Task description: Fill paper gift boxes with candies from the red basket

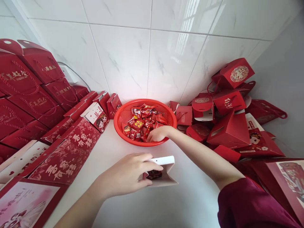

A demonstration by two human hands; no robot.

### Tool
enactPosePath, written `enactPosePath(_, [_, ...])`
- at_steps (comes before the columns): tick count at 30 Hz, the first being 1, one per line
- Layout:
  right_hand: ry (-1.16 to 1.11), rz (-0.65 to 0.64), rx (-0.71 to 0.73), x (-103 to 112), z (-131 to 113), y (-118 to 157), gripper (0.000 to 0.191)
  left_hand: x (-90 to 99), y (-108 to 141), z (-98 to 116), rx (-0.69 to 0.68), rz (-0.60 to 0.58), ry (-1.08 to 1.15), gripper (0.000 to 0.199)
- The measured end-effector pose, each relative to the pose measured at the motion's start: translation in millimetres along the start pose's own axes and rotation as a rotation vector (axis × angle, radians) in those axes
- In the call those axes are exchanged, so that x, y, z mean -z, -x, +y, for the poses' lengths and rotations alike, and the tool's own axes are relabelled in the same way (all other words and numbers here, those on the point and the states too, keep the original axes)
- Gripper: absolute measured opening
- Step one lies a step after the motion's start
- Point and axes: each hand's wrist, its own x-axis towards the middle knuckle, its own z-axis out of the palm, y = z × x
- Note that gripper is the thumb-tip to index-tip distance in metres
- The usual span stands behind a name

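Note:
A small white-edged paper box point(169, 180) is tipped with its opening toward the right, and a dark red wrapped piece point(154, 174) shows inside. My left hand point(129, 172) grips this box, thumb and fingers closed on its left side. Behind it, a round red plastic basket point(145, 143) holds several wrapped candies point(139, 123) in red packaging. My right hand point(158, 134) reaches over the basket's front right rim, its fingers curled down among the candies; the fingertips and anything between them are hidden.
Red boxes and bags with cord handles point(38, 101) stand stacked along the left. A loose pile of red cartons point(228, 129) lies at the right. The white table point(111, 152) meets a tiled wall point(125, 57) behind the basket.

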Motion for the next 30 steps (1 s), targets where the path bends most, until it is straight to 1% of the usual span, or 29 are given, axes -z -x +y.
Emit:
enactPosePath(1, [0.002,-0.013,0.010,0,2,-7,0.037,0.1,0,0,-0.014,-0.008,0.008,0.040])
enactPosePath(3, [0.013,0.014,0.010,-2,7,-18,0.054,0.5,0,-1,-0.029,-0.013,0.014,0.039])
enactPosePath(4, [0.020,0.047,0.004,-3,10,-24,0.060,0.7,0,-2,-0.028,-0.014,0.014,0.039])
enactPosePath(6, [0.032,0.131,-0.011,-2,16,-34,0.066,0.9,1,-3,-0.023,-0.017,0.015,0.038])
enactPosePath(8, [0.041,0.208,-0.022,3,21,-44,0.064,1.0,1,-4,-0.016,-0.018,0.015,0.036])
enactPosePath(10, [0.047,0.258,-0.026,9,25,-51,0.059,1.0,2,-5,-0.010,-0.016,0.015,0.035])
enactPosePath(16, [0.111,0.314,-0.064,24,29,-57,0.053,0.9,3,-7,-0.002,-0.006,0.027,0.036])
enactPosePath(18, [0.154,0.306,-0.066,27,28,-59,0.047,1.0,2,-7,-0.006,-0.009,0.028,0.036])
enactPosePath(21, [0.231,0.254,-0.069,29,23,-67,0.030,1.2,1,-7,-0.012,-0.017,0.026,0.035])
enactPosePath(23, [0.283,0.216,-0.108,30,17,-73,0.022,1.2,1,-7,-0.014,-0.020,0.026,0.036])
enactPosePath(28, [0.351,0.127,-0.220,29,1,-89,0.022,1.5,1,-8,-0.022,-0.010,0.026,0.037])
enactPosePath(30, [0.366,0.129,-0.234,26,-3,-93,0.031,2.2,2,-8,-0.014,-0.014,0.021,0.037])
